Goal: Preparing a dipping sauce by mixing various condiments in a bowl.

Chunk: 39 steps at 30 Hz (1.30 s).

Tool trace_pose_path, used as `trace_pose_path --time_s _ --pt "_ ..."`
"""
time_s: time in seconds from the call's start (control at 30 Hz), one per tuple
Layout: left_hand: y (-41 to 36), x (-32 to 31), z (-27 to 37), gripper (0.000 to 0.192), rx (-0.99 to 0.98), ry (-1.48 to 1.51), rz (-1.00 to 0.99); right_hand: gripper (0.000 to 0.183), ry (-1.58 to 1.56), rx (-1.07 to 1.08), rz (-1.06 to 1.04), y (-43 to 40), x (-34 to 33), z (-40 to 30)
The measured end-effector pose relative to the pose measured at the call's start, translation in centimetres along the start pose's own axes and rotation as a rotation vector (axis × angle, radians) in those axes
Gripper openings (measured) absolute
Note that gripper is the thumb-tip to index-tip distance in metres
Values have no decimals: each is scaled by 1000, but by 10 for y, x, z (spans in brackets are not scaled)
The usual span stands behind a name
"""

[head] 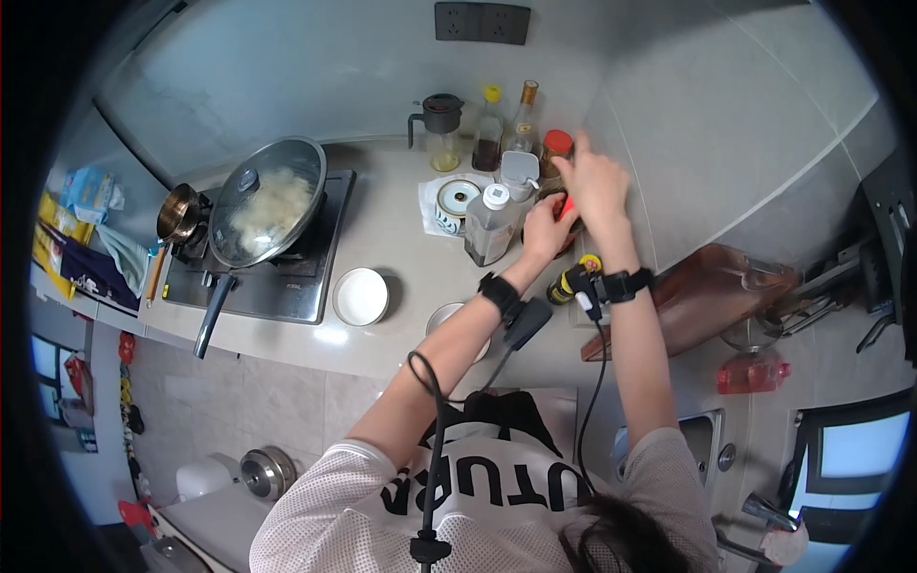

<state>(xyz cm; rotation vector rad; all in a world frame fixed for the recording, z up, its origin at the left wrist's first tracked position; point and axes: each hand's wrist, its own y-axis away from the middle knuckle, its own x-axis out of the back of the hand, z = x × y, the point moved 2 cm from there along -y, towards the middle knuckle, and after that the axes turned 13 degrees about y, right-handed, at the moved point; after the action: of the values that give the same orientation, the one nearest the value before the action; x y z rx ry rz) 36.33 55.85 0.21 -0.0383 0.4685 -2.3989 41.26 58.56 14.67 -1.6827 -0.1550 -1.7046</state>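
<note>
My left hand grips a small red object, perhaps a cap or lid, at the top of a dark jar that it partly hides. Right above it, my right hand reaches over with the index finger extended beside a red-lidded spice jar; whether it holds anything is not visible. Left of the hands stand a white-capped clear bottle, a grey-lidded container and a patterned round jar on a paper sheet. A yellow-labelled bottle is just below my right hand.
A glass-lidded pan with pale food sits on the hob, near a small copper-coloured pot. A white bowl stands beside the hob; another bowl lies partly under my left forearm. Behind are a pitcher and bottles.
</note>
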Motion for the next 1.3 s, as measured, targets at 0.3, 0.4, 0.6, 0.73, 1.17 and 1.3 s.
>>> trace_pose_path --time_s 0.3,0.4,0.6,0.73,1.17,1.3 --pt "57 113 23 42 327 -313 -296 45 -81 328 -35 19 -71 -69" --pt "62 136 33 71 199 -492 -143 47 -103 336 -94 29 -65 -71" --pt "55 153 36 105 -24 -680 -106 41 -146 390 -38 59 -29 -71" --pt "55 156 54 93 158 -188 -218 34 -370 460 209 74 17 -72" --pt "129 235 178 76 -9 -485 -431 34 -645 868 499 129 75 -93" --pt "154 256 179 73 245 -447 -539 32 -697 1176 183 145 74 -98"
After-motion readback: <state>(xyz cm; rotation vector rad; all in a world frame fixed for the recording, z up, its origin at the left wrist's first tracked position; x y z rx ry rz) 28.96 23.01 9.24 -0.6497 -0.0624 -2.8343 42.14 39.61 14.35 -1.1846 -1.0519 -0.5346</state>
